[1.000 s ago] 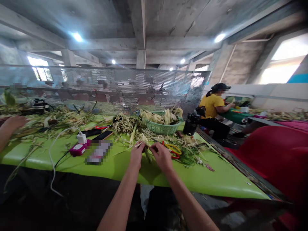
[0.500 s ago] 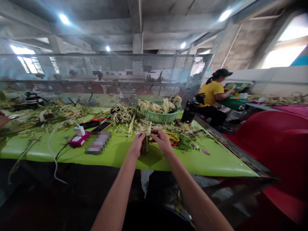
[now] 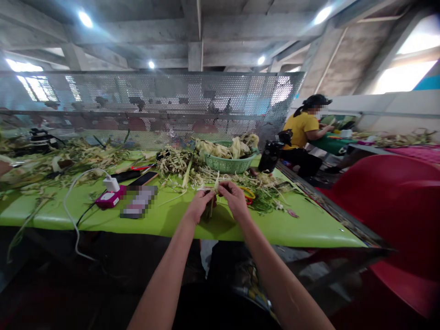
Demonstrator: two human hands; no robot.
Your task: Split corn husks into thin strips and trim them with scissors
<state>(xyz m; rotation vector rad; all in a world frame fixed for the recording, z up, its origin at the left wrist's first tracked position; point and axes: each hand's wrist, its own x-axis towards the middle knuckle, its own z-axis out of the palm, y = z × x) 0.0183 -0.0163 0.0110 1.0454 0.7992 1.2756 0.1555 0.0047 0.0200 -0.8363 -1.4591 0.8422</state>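
I hold a pale husk (image 3: 217, 179) above the table (image 3: 292, 229), a little in from the middle of its near edge. My left hand (image 3: 202, 203) is closed around the lower part, with thumb and finger pinched together; my right hand (image 3: 233, 197) pinches it higher up with the fingertips. The tip stands upright between my hands, and a darker end hangs below; my fingers hide the rest.

Just beside my right hand lie scissors (image 3: 250, 196), their yellow and red handles showing, with greens (image 3: 266, 202) spread toward the right edge. The basket (image 3: 227, 165), heaped with husks, sits toward the far edge, and a black object (image 3: 270, 158) stands near the far right corner. On my left are a phone (image 3: 139, 201), another phone (image 3: 146, 178) behind it, and a pink box (image 3: 110, 197) with a white plug (image 3: 111, 184) on it. Scraps (image 3: 92, 153) cover the far left. Beyond the right edge sits a person (image 3: 301, 126) in yellow.
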